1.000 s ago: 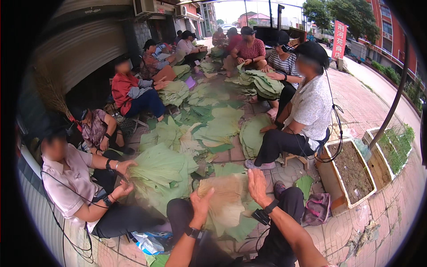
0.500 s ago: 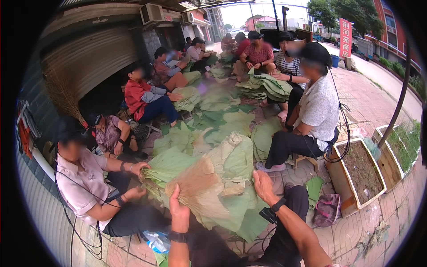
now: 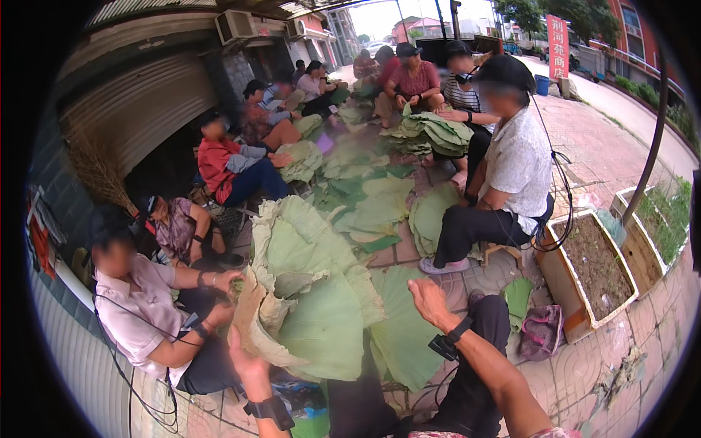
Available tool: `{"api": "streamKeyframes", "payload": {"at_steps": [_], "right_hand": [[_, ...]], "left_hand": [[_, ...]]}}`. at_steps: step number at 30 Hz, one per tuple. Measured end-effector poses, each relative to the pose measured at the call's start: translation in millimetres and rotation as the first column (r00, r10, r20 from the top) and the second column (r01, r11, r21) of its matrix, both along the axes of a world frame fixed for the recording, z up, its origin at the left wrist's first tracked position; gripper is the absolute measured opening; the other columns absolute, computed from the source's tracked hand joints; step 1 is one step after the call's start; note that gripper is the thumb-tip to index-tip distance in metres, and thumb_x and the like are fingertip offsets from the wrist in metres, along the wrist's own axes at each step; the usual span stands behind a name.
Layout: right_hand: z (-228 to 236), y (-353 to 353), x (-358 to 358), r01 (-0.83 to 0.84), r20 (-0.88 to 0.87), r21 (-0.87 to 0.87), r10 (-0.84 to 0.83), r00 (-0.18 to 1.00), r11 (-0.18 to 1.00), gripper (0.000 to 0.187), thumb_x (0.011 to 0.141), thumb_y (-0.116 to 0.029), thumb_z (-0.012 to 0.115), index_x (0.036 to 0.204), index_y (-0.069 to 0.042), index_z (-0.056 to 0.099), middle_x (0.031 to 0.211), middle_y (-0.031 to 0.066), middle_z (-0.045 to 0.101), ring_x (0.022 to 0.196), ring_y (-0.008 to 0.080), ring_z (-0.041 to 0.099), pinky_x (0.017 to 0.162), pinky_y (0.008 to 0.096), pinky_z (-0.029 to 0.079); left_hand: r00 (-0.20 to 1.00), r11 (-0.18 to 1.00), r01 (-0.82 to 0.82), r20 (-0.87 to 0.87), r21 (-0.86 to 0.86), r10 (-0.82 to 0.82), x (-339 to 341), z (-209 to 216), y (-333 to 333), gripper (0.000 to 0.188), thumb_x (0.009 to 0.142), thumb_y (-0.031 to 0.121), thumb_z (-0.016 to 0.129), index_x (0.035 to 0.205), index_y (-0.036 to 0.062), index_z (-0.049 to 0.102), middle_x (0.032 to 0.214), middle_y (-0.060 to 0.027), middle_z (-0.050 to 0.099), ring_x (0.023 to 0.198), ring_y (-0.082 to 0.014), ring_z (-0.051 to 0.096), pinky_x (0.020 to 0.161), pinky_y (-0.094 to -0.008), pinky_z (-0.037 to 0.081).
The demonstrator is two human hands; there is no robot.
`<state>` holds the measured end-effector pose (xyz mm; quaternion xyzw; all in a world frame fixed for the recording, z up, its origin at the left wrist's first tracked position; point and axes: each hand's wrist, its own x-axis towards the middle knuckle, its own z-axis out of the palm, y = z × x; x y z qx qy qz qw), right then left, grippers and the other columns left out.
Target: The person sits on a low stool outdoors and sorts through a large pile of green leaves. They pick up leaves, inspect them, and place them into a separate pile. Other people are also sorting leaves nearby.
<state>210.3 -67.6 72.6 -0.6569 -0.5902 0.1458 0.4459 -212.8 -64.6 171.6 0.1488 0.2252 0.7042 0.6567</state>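
A bundle of large lotus leaves (image 3: 321, 314), green with dry brown, ragged edges, stands fanned out before me. My left hand (image 3: 250, 365) grips it at its lower left edge; the leaves partly hide the fingers. Apart from the bundle, on the right, my right hand (image 3: 431, 303) is raised above my knee with its fingers curled in, and nothing shows in them. Below it and to the left, a broad green leaf (image 3: 403, 339) lies spread between my legs and the other leaves on the ground.
Close at left sits a person in a pale shirt (image 3: 142, 306), hands behind the bundle. Another in a white patterned shirt (image 3: 522, 164) sits at right. Leaf piles (image 3: 431, 135) run between two rows of seated people. Planter boxes (image 3: 591, 274) and a purple bag (image 3: 542, 332) stand at right.
The leaf bundle has swung left and turned, showing more green and less brown. My left hand has moved left and down with it. My right hand stays nearly where it was, now farther from the bundle.
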Motion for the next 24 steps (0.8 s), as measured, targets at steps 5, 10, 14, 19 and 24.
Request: {"api": "streamKeyframes", "payload": {"at_steps": [5, 10, 14, 19, 24], "right_hand": [[1.8, -0.9, -3.8, -0.056, 0.002, -0.034, 0.057, 0.998, 0.998, 0.045, 0.105, -0.032, 0.042, 0.080, 0.003, 0.057, 0.081, 0.0276, 0.059, 0.082, 0.0498, 0.056, 0.074, 0.0550, 0.044], [-5.3, 0.9, -7.5, -0.088, 0.090, -0.021, 0.089, 0.992, 0.996, 0.043, 0.104, -0.033, 0.045, 0.081, 0.001, 0.061, 0.082, 0.0254, 0.063, 0.082, 0.0464, 0.060, 0.073, 0.0539, 0.046], [-6.6, 2.6, -10.6, -0.111, 0.130, -0.047, 0.116, 0.985, 0.993, 0.043, 0.104, -0.033, 0.046, 0.081, 0.001, 0.061, 0.083, 0.0258, 0.063, 0.083, 0.0455, 0.061, 0.073, 0.0536, 0.046], [-6.4, 2.9, -13.9, -0.153, 0.196, -0.088, 0.167, 0.966, 0.984, 0.041, 0.103, -0.032, 0.047, 0.084, 0.001, 0.063, 0.087, 0.0248, 0.065, 0.086, 0.0442, 0.062, 0.076, 0.0530, 0.049], [-8.2, 2.0, -16.6, -0.184, 0.248, -0.094, 0.202, 0.947, 0.978, 0.039, 0.102, -0.030, 0.048, 0.086, 0.000, 0.065, 0.088, 0.0236, 0.066, 0.087, 0.0435, 0.063, 0.078, 0.0522, 0.050]], "left_hand": [[0.999, 0.998, -0.046, -0.005, -0.033, 0.046, -22.6, 7.7, -25.4, 0.053, 0.103, 0.035, 0.052, 0.144, 0.0017, 0.047, 0.144, -0.0139, 0.054, 0.132, -0.0338, 0.051, 0.114, -0.0485, 0.037], [0.994, 0.997, -0.079, -0.077, -0.022, 0.077, -41.1, 0.2, -40.3, 0.052, 0.103, 0.032, 0.054, 0.143, 0.0001, 0.047, 0.144, -0.0154, 0.054, 0.132, -0.0342, 0.051, 0.114, -0.0490, 0.038], [0.991, 0.994, -0.101, -0.094, -0.043, 0.097, -45.9, 2.3, -48.8, 0.051, 0.102, 0.030, 0.055, 0.142, -0.0001, 0.048, 0.143, -0.0159, 0.054, 0.131, -0.0341, 0.051, 0.113, -0.0490, 0.038], [0.981, 0.987, -0.132, -0.158, -0.092, 0.116, -66.7, -3.2, -54.0, 0.048, 0.102, 0.028, 0.056, 0.140, 0.0002, 0.050, 0.141, -0.0157, 0.057, 0.129, -0.0336, 0.053, 0.112, -0.0486, 0.040], [0.959, 0.965, -0.207, -0.228, -0.160, 0.168, -60.3, 11.0, -60.4, 0.045, 0.097, 0.023, 0.061, 0.135, 0.0000, 0.054, 0.135, -0.0146, 0.060, 0.124, -0.0319, 0.057, 0.109, -0.0470, 0.043]]}}
